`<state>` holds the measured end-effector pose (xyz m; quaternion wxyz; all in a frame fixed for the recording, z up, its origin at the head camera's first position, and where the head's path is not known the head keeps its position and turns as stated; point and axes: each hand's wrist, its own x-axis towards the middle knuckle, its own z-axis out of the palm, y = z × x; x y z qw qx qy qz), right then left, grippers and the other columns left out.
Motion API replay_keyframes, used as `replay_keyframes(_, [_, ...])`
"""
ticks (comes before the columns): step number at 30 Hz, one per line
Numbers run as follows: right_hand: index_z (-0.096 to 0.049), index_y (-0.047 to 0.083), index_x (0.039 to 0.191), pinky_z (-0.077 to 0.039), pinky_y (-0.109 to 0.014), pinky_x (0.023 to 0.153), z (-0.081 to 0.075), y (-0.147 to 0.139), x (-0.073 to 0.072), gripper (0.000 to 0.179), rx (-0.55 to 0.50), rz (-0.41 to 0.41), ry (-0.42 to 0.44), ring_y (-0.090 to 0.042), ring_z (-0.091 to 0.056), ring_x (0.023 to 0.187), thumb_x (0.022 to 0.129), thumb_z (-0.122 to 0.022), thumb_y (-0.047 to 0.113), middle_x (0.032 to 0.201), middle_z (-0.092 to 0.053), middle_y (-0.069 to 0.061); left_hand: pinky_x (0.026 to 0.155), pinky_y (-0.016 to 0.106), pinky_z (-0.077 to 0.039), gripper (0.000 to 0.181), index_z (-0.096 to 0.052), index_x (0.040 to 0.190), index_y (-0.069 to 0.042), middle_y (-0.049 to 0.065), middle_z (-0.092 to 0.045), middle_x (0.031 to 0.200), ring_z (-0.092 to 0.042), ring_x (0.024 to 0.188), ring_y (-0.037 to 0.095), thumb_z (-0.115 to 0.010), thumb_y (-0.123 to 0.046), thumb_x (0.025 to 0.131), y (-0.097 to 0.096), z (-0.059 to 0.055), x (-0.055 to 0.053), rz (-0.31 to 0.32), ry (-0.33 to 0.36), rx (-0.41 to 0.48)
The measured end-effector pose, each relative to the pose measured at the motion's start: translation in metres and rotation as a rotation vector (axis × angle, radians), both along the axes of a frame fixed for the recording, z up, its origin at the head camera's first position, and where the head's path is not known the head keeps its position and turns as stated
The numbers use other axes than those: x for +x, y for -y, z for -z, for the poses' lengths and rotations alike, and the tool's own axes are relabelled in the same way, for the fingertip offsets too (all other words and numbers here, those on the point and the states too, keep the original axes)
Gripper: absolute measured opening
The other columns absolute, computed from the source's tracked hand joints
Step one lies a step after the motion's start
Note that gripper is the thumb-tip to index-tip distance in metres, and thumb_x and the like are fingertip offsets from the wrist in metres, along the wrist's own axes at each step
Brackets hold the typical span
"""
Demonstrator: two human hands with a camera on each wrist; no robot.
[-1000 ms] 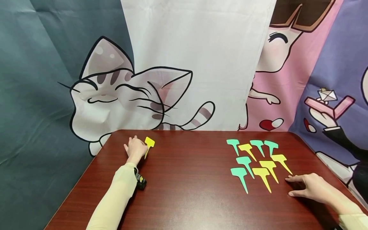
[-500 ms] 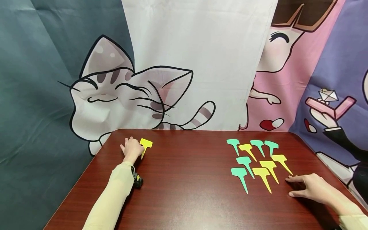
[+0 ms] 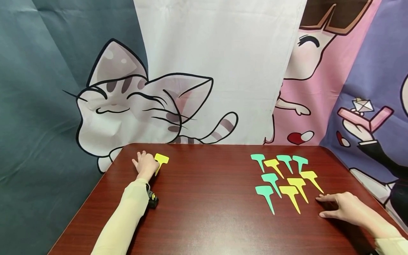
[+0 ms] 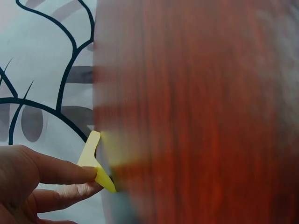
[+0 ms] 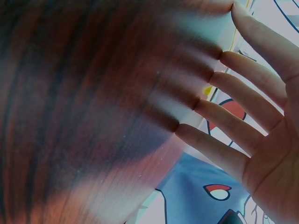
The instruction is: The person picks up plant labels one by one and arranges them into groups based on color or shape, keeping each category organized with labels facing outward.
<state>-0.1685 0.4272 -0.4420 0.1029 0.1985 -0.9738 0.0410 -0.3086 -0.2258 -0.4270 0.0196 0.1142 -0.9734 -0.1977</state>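
At the far left of the table, my left hand (image 3: pixel 147 165) pinches a yellow T-shaped plant label (image 3: pixel 162 159) between thumb and fingers. The left wrist view shows this plant label (image 4: pixel 89 155) close to the table surface, partly covered by a fingertip; whether it touches the wood I cannot tell. My right hand (image 3: pixel 345 209) rests its fingertips on the table at the right, fingers spread and holding nothing. Just left of it lie several green plant labels (image 3: pixel 265 191) and several yellow plant labels (image 3: pixel 289 191), flat in loose rows, their points toward me.
The brown wooden table (image 3: pixel 204 209) reaches back to a printed cloth backdrop (image 3: pixel 223 71) with cartoon figures. A dark wrist camera (image 3: pixel 152 200) is strapped on the left forearm. The table's left edge slants beside the left sleeve (image 3: pixel 119 219).
Over the first half second my left hand shifted slightly left with the yellow plant label, whose head turned a little. Since then it is nearly still. My right hand and the other labels stay put.
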Motion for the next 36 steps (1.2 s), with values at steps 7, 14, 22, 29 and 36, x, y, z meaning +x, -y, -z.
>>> replay_keyframes(7, [-0.077,0.023,0.093,-0.054,-0.037,0.069,0.0,0.0,0.001,0.049,-0.003,0.004,0.016,-0.018,-0.07,0.084,0.057,-0.082,0.056,0.093,-0.074,0.0,0.11,0.068,-0.001,0.016,-0.066,0.078,0.003,0.035,-0.02,0.15,-0.002,0.142,0.049,-0.057,-0.01,0.081,-0.004,-0.001,-0.001,0.0,0.001,-0.015])
replay_keyframes(14, [-0.077,0.022,0.093,-0.054,-0.038,0.07,-0.002,0.001,0.001,0.05,-0.007,0.008,0.038,-0.022,-0.07,0.086,0.058,-0.082,0.056,0.094,-0.074,-0.001,0.111,0.067,-0.002,0.025,-0.068,0.092,0.007,0.037,-0.018,0.149,-0.001,0.141,0.051,-0.063,-0.016,0.082,-0.008,-0.001,-0.003,0.003,0.001,-0.057])
replay_keyframes(22, [-0.077,0.022,0.092,-0.054,-0.037,0.068,-0.003,0.003,0.002,0.048,-0.009,-0.011,0.001,-0.019,-0.07,0.084,0.057,-0.083,0.055,0.093,-0.074,-0.002,0.111,0.066,-0.003,0.041,-0.065,0.107,0.009,0.037,-0.017,0.149,-0.002,0.141,0.051,-0.067,-0.023,0.082,-0.011,0.0,-0.004,-0.006,0.011,-0.094])
replay_keyframes(29, [-0.077,0.021,0.093,-0.055,-0.038,0.069,-0.005,0.004,0.001,0.049,-0.006,-0.005,0.027,-0.02,-0.07,0.085,0.059,-0.082,0.056,0.094,-0.074,-0.002,0.111,0.067,-0.001,0.037,-0.063,0.108,0.009,0.038,-0.016,0.148,-0.001,0.141,0.051,-0.064,-0.015,0.08,-0.012,-0.001,-0.003,-0.006,0.007,-0.099])
replay_keyframes(36, [-0.077,0.021,0.095,-0.055,-0.04,0.071,-0.004,0.003,0.002,0.05,-0.009,0.008,0.056,-0.024,-0.07,0.088,0.059,-0.081,0.056,0.097,-0.074,-0.003,0.111,0.066,0.0,0.034,-0.065,0.106,0.009,0.037,-0.016,0.15,0.0,0.141,0.051,-0.064,-0.013,0.08,-0.012,-0.001,0.001,0.017,-0.017,-0.112])
